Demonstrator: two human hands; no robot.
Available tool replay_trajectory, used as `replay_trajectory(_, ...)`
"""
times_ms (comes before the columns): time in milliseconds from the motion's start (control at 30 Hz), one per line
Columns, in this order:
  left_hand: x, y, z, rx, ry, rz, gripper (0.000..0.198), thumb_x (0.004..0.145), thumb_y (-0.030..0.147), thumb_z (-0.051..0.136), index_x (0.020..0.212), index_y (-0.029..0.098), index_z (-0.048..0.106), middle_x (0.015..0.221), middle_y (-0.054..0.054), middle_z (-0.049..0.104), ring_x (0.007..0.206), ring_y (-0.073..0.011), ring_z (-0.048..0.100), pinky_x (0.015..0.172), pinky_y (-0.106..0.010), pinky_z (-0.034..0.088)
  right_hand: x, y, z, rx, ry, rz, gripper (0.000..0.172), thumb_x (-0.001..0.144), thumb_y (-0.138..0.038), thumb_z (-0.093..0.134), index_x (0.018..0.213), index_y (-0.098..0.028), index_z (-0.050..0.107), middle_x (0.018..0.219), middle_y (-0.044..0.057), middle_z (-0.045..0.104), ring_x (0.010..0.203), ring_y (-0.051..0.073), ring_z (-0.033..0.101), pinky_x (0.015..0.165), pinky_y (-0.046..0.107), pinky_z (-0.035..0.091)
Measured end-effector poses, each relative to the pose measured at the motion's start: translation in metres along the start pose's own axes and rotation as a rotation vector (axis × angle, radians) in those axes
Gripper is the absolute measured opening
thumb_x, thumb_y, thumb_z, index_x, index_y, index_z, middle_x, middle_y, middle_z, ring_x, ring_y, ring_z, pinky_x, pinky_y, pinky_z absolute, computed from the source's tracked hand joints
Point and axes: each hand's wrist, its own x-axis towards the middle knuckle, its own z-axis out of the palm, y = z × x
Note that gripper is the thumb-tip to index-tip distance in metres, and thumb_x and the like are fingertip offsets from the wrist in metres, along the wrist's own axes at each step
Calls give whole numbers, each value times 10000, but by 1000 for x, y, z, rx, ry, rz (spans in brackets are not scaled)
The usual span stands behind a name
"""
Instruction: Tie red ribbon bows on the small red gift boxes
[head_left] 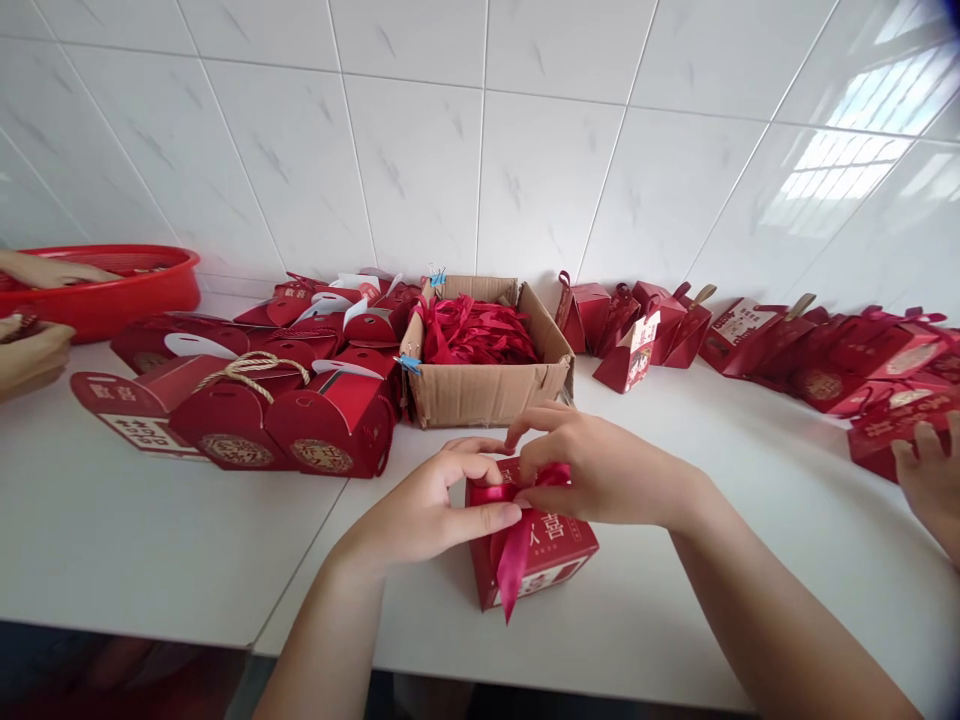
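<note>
- At back: glossy white marbled-tile wall (420, 180), window glare at R.
- Below wall: long smooth white desk (750, 480), w/ thin seam toward L.
- Along R of desk: cluster of dark-red angular card boxes w/ ribbon loops (836, 385); co-worker's hand (934, 480) at near end.
- On L: stack of glossy red round-flapped card boxes (322, 425), gold medallions in front, one bow of twisted cream cord (251, 372).
- Far L: round bright-red plastic basin (150, 290), w/ other person's hands (60, 270) in & beside it.
- Mid-desk, against wall side: open brown cardboard carton (487, 395), heaped w/ crimson ribbon strips (480, 330).
- Just in front of carton, on desk, under both hands: red card box w/ pale lettering (562, 545).
- R hand (600, 465): thumb & bent forefinger apparently pinching glossy pink satin ribbon (514, 575). L hand (435, 500): thumb on ribbon, forefinger curled just above; cannot tell if closed tight.
- Ribbon: across box top, tail hanging down near side. Step in hand: prob. knotting, not finished. Next move prob. calls for steady L thumb at crossing, R fingertips working end thru, gentle pull w/o denting card.
- Smallest: blue-and-silver metal binder clips (409, 363) on carton rim.
</note>
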Motion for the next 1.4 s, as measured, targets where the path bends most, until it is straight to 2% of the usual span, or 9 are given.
replay_trajectory(67,1,-2,-1,-25,41,-30,209,778,439,661,755,231,659,1323,-33,507,1309,-270,387,1060,-390,284,0,1,0,8,-9,-3,75,814,-227,640,780,-201,703,1013,44,622,873,155,579,688,281,449)
replay_trajectory(233,2,-3,-1,-122,121,-81,273,806,454,618,706,206,674,1243,-48,563,1161,-263,522,980,-377,371,2,3,3,-16,12,-42,83,820,-222,631,787,-192,700,985,57,632,882,173,562,741,308,455)
replay_trajectory(533,6,5,2,-103,158,-103,333,797,460,611,612,189,668,1132,-55,590,1013,-236,569,904,-357,407,4,4,4,-63,6,-60,47,790,-220,663,769,-202,702,909,52,629,900,191,530,769,324,451)
replay_trajectory(700,8,4,5,-13,194,-95,376,802,486,589,587,185,658,1036,-40,587,920,-211,572,857,-342,408,4,4,4,-91,9,-55,52,788,-218,665,758,-205,705,910,53,616,882,188,527,762,327,444)
replay_trajectory(867,8,0,7,-5,233,-77,394,816,510,558,601,191,641,967,-33,572,866,-204,563,718,-313,429,4,3,4,-109,13,-37,52,783,-228,669,751,-205,704,901,57,590,873,192,518,743,324,446)
replay_trajectory(1000,9,-1,9,-23,232,-66,427,829,518,535,580,180,613,950,-37,562,819,-188,557,626,-286,421,3,1,5,-115,10,-36,53,785,-217,662,750,-206,700,930,54,592,852,184,520,726,322,442)
replay_trajectory(1167,9,1,10,-65,137,-64,367,853,497,518,709,203,685,998,-26,573,754,-154,557,613,-279,405,0,-3,2,-113,31,-24,114,842,-232,606,790,-219,707,954,60,602,843,177,540,723,321,430)
replay_trajectory(1300,9,0,11,-97,180,-40,470,863,521,495,565,166,575,1082,-39,583,828,-173,563,659,-280,399,-7,1,-11,-91,57,11,197,909,-288,515,845,-191,674,899,56,620,775,154,554,672,296,419)
replay_trajectory(1400,8,-2,9,-79,229,-28,492,877,515,474,540,158,499,1070,-31,597,798,-159,552,676,-280,389,-14,9,-21,-63,12,106,185,901,-341,516,948,-213,640,906,32,648,735,148,566,622,284,415)
